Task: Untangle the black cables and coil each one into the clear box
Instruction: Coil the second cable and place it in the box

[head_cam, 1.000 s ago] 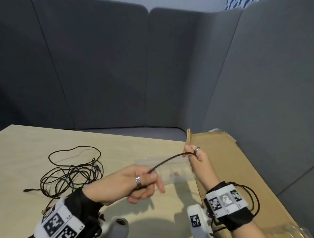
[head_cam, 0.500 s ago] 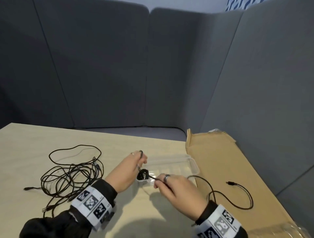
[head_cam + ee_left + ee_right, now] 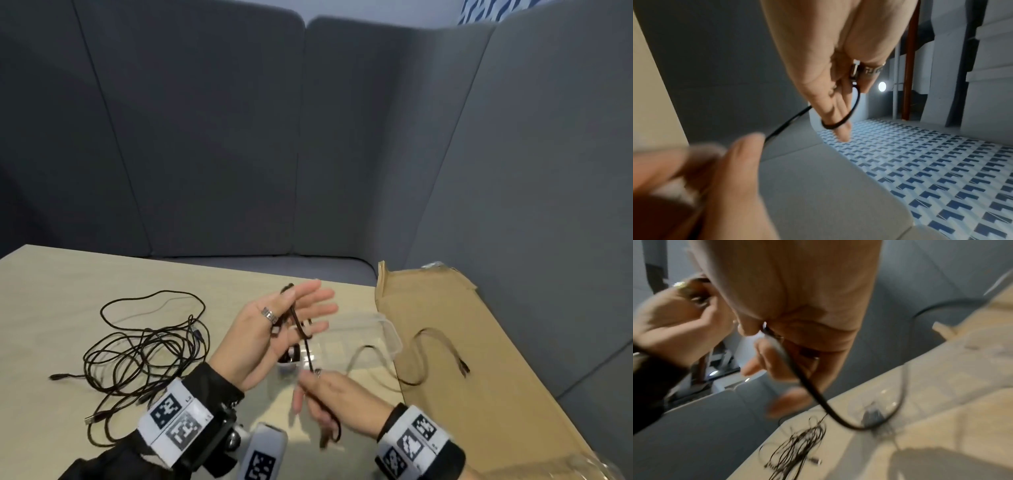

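Observation:
My left hand (image 3: 294, 317) is raised over the table with its fingers straight. Its thumb pins a plug of a black cable (image 3: 308, 353) against them, and in the left wrist view the cable (image 3: 851, 112) loops round the fingertips of that hand (image 3: 838, 100). My right hand (image 3: 313, 378) pinches the same cable just below; the cable (image 3: 812, 391) runs out through its fingers (image 3: 764, 356). The loose end trails over the clear box (image 3: 390, 334) onto the cardboard. A small dark coil (image 3: 291, 356) lies in the box's near end. The tangle of black cables (image 3: 137, 349) lies at the left.
A flat brown cardboard sheet (image 3: 496, 394) lies right of the box, with the cable's far plug (image 3: 464, 368) on it. Grey padded panels (image 3: 205, 137) wall in the light wooden table (image 3: 51, 291) at the back and right.
My left hand has lifted from the box's near end and turned palm-up with the cable wrapped on its fingers. My right hand has stayed pinched on the cable, and the trailing end has shifted.

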Available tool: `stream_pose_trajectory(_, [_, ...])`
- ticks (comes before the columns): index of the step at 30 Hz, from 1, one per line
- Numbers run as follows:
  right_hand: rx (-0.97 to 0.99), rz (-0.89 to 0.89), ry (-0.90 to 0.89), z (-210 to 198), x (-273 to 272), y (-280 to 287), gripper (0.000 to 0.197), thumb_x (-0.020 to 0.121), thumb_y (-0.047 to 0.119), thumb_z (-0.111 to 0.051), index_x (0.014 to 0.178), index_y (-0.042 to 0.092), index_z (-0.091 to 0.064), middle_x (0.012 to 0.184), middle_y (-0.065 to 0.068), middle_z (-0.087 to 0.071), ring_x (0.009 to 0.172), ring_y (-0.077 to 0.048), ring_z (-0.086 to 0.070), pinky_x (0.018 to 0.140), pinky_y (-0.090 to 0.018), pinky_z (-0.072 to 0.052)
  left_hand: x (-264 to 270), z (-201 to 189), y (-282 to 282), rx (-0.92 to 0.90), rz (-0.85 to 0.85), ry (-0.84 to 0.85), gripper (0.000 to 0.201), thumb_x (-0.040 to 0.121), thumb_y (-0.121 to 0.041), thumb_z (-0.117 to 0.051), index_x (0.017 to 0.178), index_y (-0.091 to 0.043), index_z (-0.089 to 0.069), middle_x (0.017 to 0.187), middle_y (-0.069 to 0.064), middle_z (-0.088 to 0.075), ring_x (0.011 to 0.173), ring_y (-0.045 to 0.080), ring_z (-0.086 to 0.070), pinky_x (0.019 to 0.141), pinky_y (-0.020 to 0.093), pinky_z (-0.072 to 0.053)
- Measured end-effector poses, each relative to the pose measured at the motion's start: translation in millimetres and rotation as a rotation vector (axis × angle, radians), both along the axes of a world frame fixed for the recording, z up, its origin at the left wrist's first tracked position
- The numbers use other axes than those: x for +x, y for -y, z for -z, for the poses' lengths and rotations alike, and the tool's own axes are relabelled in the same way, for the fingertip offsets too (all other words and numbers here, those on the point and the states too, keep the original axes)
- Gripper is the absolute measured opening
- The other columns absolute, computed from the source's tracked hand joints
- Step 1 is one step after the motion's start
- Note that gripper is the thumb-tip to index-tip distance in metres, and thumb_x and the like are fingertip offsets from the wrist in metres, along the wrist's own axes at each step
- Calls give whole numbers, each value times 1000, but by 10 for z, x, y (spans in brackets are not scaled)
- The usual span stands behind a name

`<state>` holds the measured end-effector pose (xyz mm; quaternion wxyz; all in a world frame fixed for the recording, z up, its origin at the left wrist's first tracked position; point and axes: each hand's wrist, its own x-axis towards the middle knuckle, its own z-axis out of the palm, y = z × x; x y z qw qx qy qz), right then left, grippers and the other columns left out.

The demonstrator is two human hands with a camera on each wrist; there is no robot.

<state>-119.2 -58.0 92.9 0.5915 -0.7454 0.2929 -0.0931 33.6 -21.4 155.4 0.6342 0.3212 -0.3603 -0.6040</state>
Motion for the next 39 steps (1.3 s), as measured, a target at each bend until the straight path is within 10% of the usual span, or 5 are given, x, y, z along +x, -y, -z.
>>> stream_pose_trajectory(9, [-342,156,-23,-478,-189,4,32,96,24,-50,65,29,-54,52,17,-52,50,2,-43,54,-13,-32,464,507,65,134,-185,1105,36,98,-37,-36,126,-23,-53,104,-7,-68,81,2,-67,85,23,-51])
stream_pose_trajectory(17, [-456,500,182,-356,-121,504,11,83,36,-65,71,34,-67,78,4,-70,67,-11,-56,68,-19,-44,15,179,-160,107,359,351,43,89,-40,-46,100,-6,-71,68,11,-68,27,6,-38,38,15,-25])
stream_pose_trajectory(22, [-208,15,-154,46,-34,80,31,93,52,-41,86,29,-61,68,-6,-55,56,-1,-49,55,-20,-41,-4,-63,-140,65,179,-46,34,81,-19,-64,108,2,-66,97,20,-71,77,30,-72,69,31,-59])
stream_pose_trajectory(32, [-725,107,-157,-475,-215,-101,41,82,62,-34,76,29,-58,65,4,-62,64,-12,-58,65,-34,-47,219,530,32,101,55,906,25,98,-25,-38,115,-20,-56,121,3,-63,99,13,-67,99,35,-47])
stream_pose_trajectory(39, [-607,298,-27,-536,-194,381,18,82,51,-56,79,37,-68,67,11,-63,65,-4,-57,70,-28,-47,21,158,-139,147,371,457,72,83,-67,-41,97,-3,-70,77,18,-72,50,23,-66,51,20,-46])
